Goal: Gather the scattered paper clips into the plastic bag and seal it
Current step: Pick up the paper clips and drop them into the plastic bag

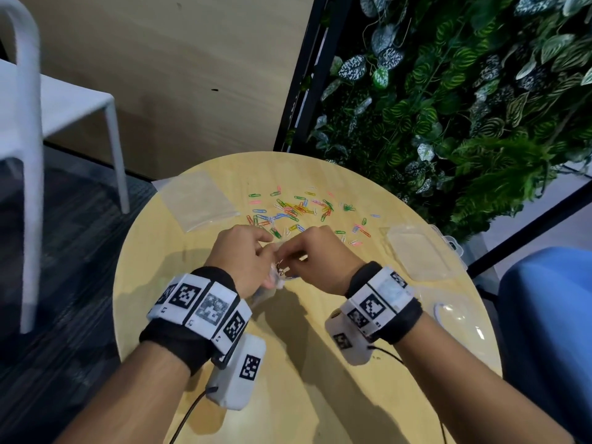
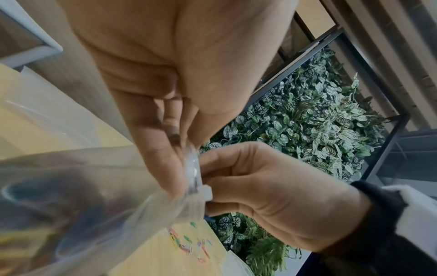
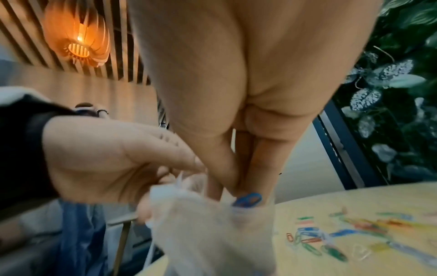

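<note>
Head view gives us a round wooden worktop (image 1: 320,363) with a white chair (image 1: 28,123) at its left, a plant wall (image 1: 464,107) behind and a blue seat (image 1: 551,315) at right. On it lie one flat spare zip bag (image 1: 198,200), one clear lidded box (image 1: 419,254) and a clear piece near the right edge that we cannot identify. The scattered paper clips (image 1: 294,209), in several colours, are too many and too small for us to count. Near the worktop's middle, our left hand (image 1: 243,254) pinches the mouth of the clear plastic bag (image 3: 208,233), holding it above the surface. Our right hand (image 1: 314,257) has its fingertips (image 3: 236,184) closed on a blue paper clip (image 3: 248,199) at the bag's opening. The bag's contents show only as a coloured blur; both hands hide most of it from above.
</note>
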